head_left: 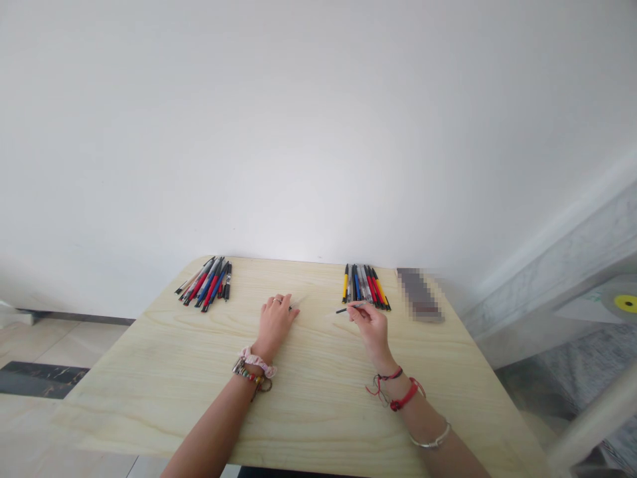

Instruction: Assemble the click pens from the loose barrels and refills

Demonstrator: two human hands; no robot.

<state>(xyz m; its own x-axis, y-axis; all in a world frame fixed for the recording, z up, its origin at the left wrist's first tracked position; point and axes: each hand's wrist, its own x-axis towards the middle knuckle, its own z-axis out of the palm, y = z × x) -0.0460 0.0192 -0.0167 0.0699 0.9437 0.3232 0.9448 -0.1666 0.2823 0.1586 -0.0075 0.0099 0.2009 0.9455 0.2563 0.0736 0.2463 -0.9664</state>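
My right hand (369, 325) is closed in a pinch on a slim pen (341, 311), held just above the table right of centre. The pen's dark end points left, and the rest is mostly hidden by the fingers. My left hand (277, 324) rests low over the table, its fingers bent and closed around a small dark piece by the thumb, too small to name. Beyond my right hand lies a row of pens (365, 285) with yellow, blue, red and grey barrels. Farther from my left hand, at the back left, is a looser pile of pens (204, 284).
The pale wooden table (308, 398) stands against a white wall (318, 133). A blurred dark flat object (421, 295) lies near the right edge. Beyond that edge, a yellow-centred round thing (626, 303) shows lower down. Tiled floor (40, 425) is at left.
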